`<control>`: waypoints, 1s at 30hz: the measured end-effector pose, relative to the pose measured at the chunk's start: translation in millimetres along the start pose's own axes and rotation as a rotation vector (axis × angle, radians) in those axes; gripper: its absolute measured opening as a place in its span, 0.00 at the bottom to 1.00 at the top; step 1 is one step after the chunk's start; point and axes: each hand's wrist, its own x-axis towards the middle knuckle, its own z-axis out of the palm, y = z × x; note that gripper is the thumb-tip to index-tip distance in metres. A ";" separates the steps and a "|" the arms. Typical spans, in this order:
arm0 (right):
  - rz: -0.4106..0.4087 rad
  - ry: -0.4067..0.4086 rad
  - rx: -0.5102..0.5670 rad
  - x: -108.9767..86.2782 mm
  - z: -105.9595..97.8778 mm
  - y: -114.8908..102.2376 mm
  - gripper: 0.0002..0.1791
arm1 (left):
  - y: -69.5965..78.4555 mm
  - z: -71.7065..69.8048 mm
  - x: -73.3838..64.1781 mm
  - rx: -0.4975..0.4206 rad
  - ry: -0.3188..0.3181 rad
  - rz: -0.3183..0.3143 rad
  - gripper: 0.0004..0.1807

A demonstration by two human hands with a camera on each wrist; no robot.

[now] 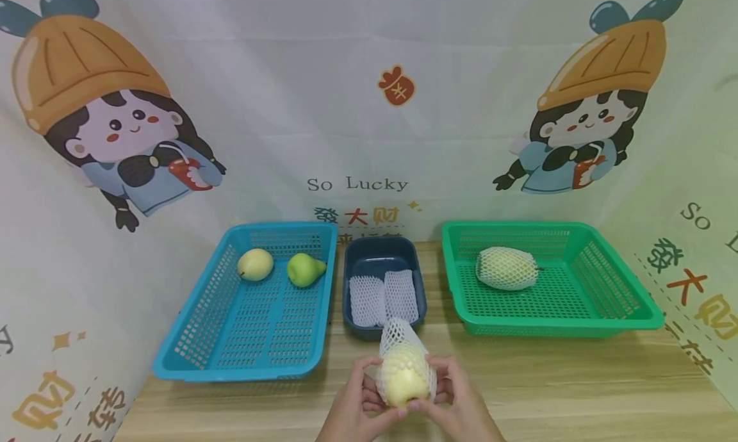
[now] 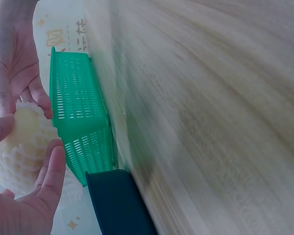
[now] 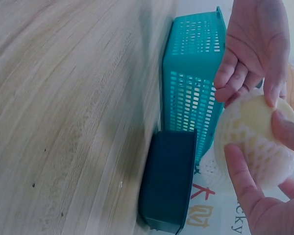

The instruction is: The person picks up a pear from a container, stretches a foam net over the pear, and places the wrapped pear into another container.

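Note:
Between both hands is a pale yellow pear (image 1: 407, 387), partly covered by a white foam net sleeve (image 1: 398, 333) whose loose end points away toward the dark blue box. My left hand (image 1: 360, 405) holds its left side, the thumb at the bare near end. From the right, my right hand (image 1: 461, 405) grips it the same way, fingers along the net. Both wrist views show the pear's bare end beside the thumbs, with net around the rest. More foam nets (image 1: 368, 301) lie flat in the dark blue box (image 1: 419, 288) just beyond the hands.
A blue basket (image 1: 242, 373) at the left holds a yellow pear (image 1: 255, 264) and a green pear (image 1: 304, 270). In the green basket (image 1: 553, 323) at the right lies a netted fruit (image 1: 507, 268). A printed cloth (image 1: 277, 109) hangs behind the wooden table (image 1: 548, 378).

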 end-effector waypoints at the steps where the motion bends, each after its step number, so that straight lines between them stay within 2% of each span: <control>1: 0.002 0.018 0.004 -0.3 1.1 -0.5 0.33 | 0.1 0.3 0.0 0.003 0.002 0.010 0.37; 4: 0.015 0.060 0.013 -1.2 4.0 -1.7 0.33 | 0.3 1.6 -0.4 0.024 0.008 0.046 0.35; 7: 0.017 0.082 0.016 -1.8 5.1 -2.4 0.33 | 0.0 3.4 -1.2 0.087 0.011 0.098 0.31; 12: 0.020 0.044 0.010 -1.7 1.4 -0.8 0.31 | -1.7 5.9 -2.8 0.330 0.049 0.273 0.24; 14: 0.015 -0.007 0.025 -1.4 -2.4 1.8 0.30 | -1.6 6.1 -3.4 0.421 0.065 0.344 0.22; 16: 0.010 -0.075 0.072 -0.3 -8.2 6.0 0.30 | 0.0 5.0 -4.1 0.466 0.046 0.368 0.22; 18: 0.026 -0.164 0.166 2.4 -16.7 11.5 0.30 | 2.4 2.5 -4.6 0.456 -0.014 0.361 0.22; 22: 0.052 -0.351 0.345 11.5 -36.0 25.6 0.28 | 4.7 -4.9 -2.9 0.367 -0.187 0.319 0.19; 25: 0.031 -0.483 0.399 16.7 -45.1 36.7 0.26 | 1.3 -9.6 -0.4 0.347 -0.269 0.330 0.15; 27: 0.026 -0.550 0.419 19.0 -47.7 43.6 0.25 | -3.4 -11.0 1.0 0.371 -0.270 0.349 0.15; 30: 0.020 -0.617 0.437 22.3 -48.9 54.3 0.24 | -12.4 -11.4 3.2 0.416 -0.205 0.358 0.19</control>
